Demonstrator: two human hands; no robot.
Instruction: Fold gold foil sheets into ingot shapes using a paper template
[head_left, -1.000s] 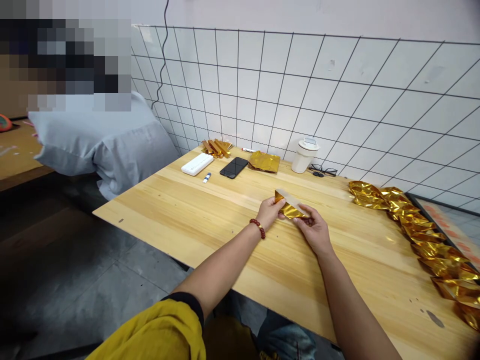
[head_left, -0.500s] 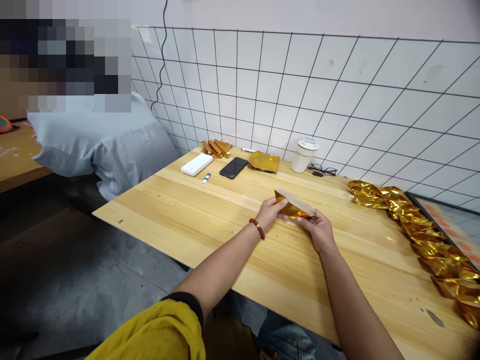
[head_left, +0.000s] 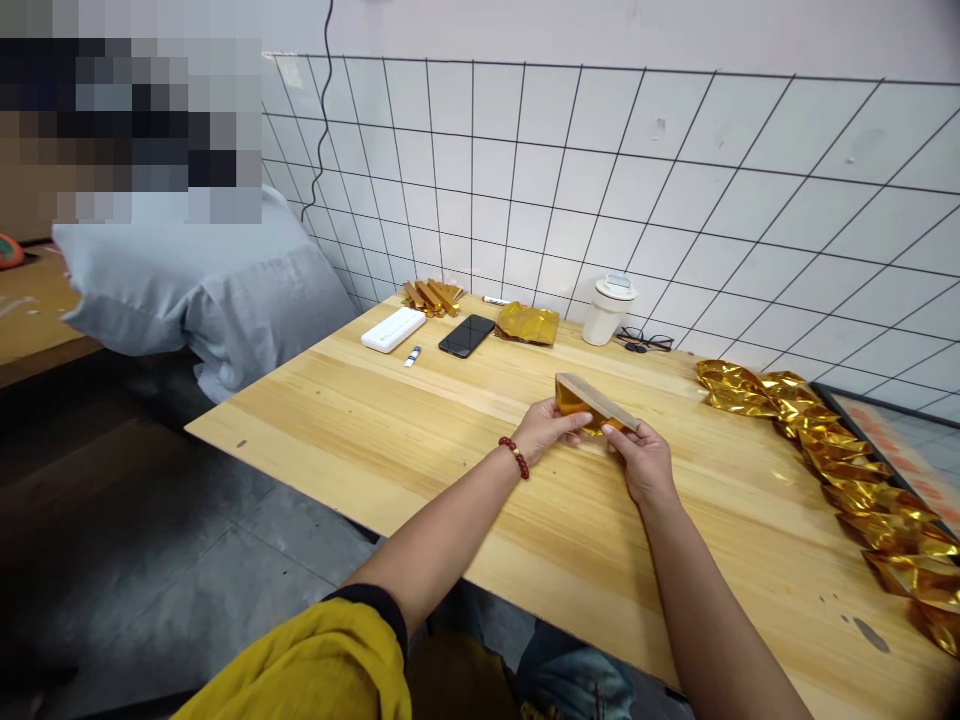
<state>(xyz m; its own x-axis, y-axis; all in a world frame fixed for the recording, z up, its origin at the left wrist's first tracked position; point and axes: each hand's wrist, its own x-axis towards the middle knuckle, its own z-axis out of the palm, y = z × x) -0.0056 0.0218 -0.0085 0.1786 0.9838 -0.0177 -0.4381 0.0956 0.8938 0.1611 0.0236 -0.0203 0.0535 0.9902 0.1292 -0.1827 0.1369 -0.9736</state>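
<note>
A folded piece of gold foil paper [head_left: 592, 398] is held between both hands above the wooden table [head_left: 360, 430]. Its shiny gold side faces me, and a dull, paper-coloured strip runs along its upper edge. My left hand [head_left: 546, 430], with a red bead bracelet at the wrist, pinches the left part, thumb across the front. My right hand [head_left: 646, 460] grips the lower right end between thumb and fingers. Some fingertips are hidden behind the foil. Along the table's right side lies a row of several folded gold foil pieces [head_left: 847, 465].
Toward the back are a white power bank [head_left: 394, 329], a small blue-and-white item [head_left: 412, 356], a black phone [head_left: 466, 336], gold foil strips [head_left: 433, 297], a flat gold foil stack [head_left: 527, 324], a white cup [head_left: 604, 312] and glasses [head_left: 646, 341]. A person in grey [head_left: 202, 270] sits at left.
The foil paper has tilted and shifted slightly to the right. My left thumb has slid right and lower across its front, closer to my right thumb.
</note>
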